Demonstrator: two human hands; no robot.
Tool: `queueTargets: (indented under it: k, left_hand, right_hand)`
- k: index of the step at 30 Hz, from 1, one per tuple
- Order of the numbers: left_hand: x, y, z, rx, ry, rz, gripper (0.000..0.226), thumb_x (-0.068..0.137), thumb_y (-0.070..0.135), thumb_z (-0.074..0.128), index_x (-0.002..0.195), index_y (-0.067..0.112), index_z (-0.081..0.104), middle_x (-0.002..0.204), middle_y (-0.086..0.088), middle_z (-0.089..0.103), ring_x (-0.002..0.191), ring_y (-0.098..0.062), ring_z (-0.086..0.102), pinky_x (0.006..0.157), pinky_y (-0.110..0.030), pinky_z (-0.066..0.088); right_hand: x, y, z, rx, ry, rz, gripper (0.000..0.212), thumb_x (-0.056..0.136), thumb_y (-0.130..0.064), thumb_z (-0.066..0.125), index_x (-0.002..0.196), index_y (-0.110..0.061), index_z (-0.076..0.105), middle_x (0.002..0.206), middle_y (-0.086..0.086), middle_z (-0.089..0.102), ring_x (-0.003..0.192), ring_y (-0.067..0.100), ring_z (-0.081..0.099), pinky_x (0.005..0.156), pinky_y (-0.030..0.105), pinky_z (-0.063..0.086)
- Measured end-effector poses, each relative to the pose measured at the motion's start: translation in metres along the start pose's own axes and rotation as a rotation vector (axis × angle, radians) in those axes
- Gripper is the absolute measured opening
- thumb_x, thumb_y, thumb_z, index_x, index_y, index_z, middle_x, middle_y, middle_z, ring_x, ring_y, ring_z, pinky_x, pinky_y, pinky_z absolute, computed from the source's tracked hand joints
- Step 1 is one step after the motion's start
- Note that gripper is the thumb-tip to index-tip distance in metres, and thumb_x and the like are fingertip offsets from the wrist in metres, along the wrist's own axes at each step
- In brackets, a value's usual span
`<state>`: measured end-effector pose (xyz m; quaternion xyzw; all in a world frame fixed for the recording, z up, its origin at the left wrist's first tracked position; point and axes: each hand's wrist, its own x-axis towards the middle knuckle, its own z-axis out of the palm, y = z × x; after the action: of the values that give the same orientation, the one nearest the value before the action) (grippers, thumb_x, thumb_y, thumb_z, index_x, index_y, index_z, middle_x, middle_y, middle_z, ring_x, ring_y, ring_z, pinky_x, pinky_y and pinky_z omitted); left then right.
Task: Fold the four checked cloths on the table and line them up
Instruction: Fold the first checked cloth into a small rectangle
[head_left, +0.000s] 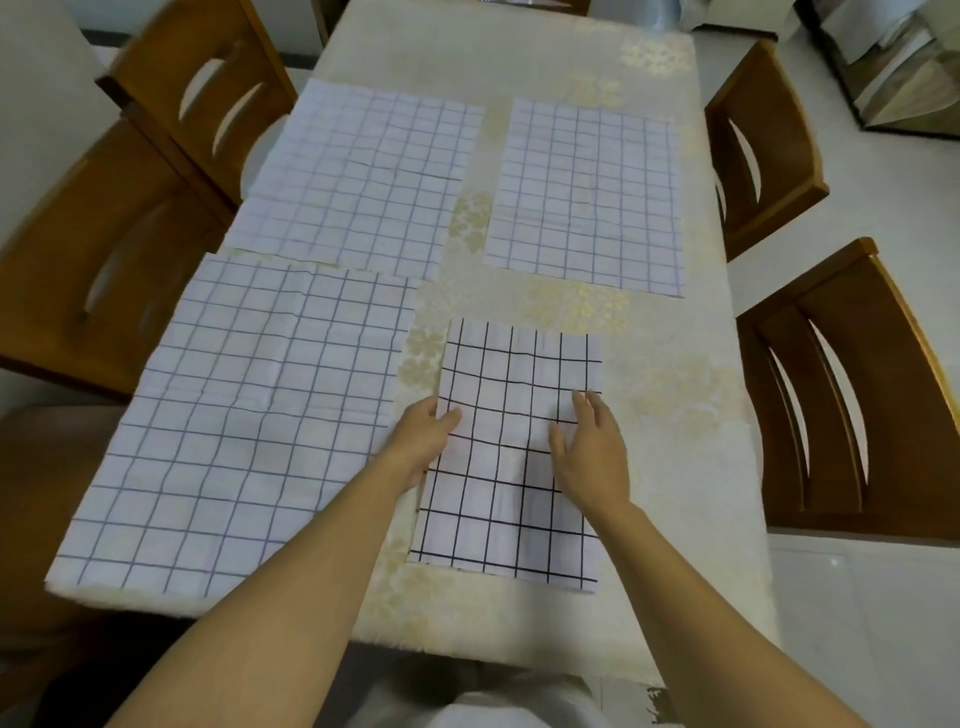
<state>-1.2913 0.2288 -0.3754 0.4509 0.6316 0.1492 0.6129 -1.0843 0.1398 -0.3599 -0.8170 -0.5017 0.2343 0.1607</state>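
Four white checked cloths lie on the table (675, 395). The near right cloth (511, 364) is folded into a narrow rectangle with dark lines. My left hand (423, 441) holds its left edge, thumb on top of the fabric. My right hand (592, 452) rests flat on its right half with fingers straight. The near left cloth (234, 415) lies spread flat and reaches the table's front edge. Spread flat behind are the far left cloth (363, 176) and the far right cloth (587, 197).
A cream tablecloth with a pale flower pattern covers the table. Wooden chairs stand on both sides: two on the left (171, 104), (78, 270) and two on the right (763, 145), (857, 395). Shelving (893, 62) is at the far right corner.
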Motion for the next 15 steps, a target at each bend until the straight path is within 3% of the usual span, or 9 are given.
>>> queueTargets:
  k: [3,6,8,11,15]
  left_hand:
    - [-0.002,0.000,0.002,0.213,0.066,0.079,0.053,0.103,0.034,0.057,0.150,0.011,0.045,0.154,-0.007,0.047,0.138,-0.025,0.048,0.102,-0.028,0.040]
    - [-0.009,0.004,0.003,0.277,0.179,0.165,0.053,0.100,0.030,0.064,0.146,0.012,0.044,0.147,-0.011,0.052,0.128,-0.026,0.054,0.091,-0.027,0.041]
    - [-0.015,0.004,0.005,0.329,0.267,0.261,0.065,0.097,0.027,0.068,0.152,0.014,0.034,0.149,-0.015,0.045,0.128,-0.028,0.050,0.095,-0.031,0.042]
    - [-0.021,-0.001,0.011,0.711,0.405,0.480,0.073,0.099,0.037,0.064,0.158,0.019,0.025,0.162,-0.010,0.023,0.142,-0.029,0.031,0.115,-0.041,0.031]
    - [-0.021,-0.007,0.040,1.053,0.098,0.623,0.075,0.104,0.054,0.041,0.163,0.027,0.004,0.171,0.002,-0.011,0.157,-0.019,-0.010,0.128,-0.041,0.002]
  right_hand:
    - [-0.010,0.026,0.011,-0.191,-0.083,-0.072,0.065,0.107,-0.043,0.034,0.161,-0.016,0.009,0.169,0.006,0.002,0.155,0.033,0.000,0.126,0.046,0.010]
    - [-0.018,0.038,0.023,-0.270,-0.118,-0.112,0.069,0.104,-0.055,0.014,0.162,-0.021,0.000,0.169,0.004,-0.010,0.155,0.034,-0.008,0.126,0.047,0.004]
    - [-0.020,0.043,0.030,-0.304,-0.120,-0.110,0.075,0.097,-0.061,0.000,0.162,-0.023,-0.002,0.168,0.005,-0.012,0.155,0.034,-0.010,0.126,0.048,0.003]
    - [-0.020,0.051,0.035,-0.337,-0.102,-0.100,0.076,0.096,-0.063,-0.004,0.161,-0.025,-0.005,0.168,0.004,-0.015,0.154,0.032,-0.015,0.126,0.049,-0.004]
    - [-0.020,0.057,0.037,-0.346,-0.077,-0.095,0.074,0.099,-0.065,0.002,0.161,-0.026,-0.009,0.166,0.005,-0.020,0.153,0.032,-0.019,0.125,0.048,-0.006]
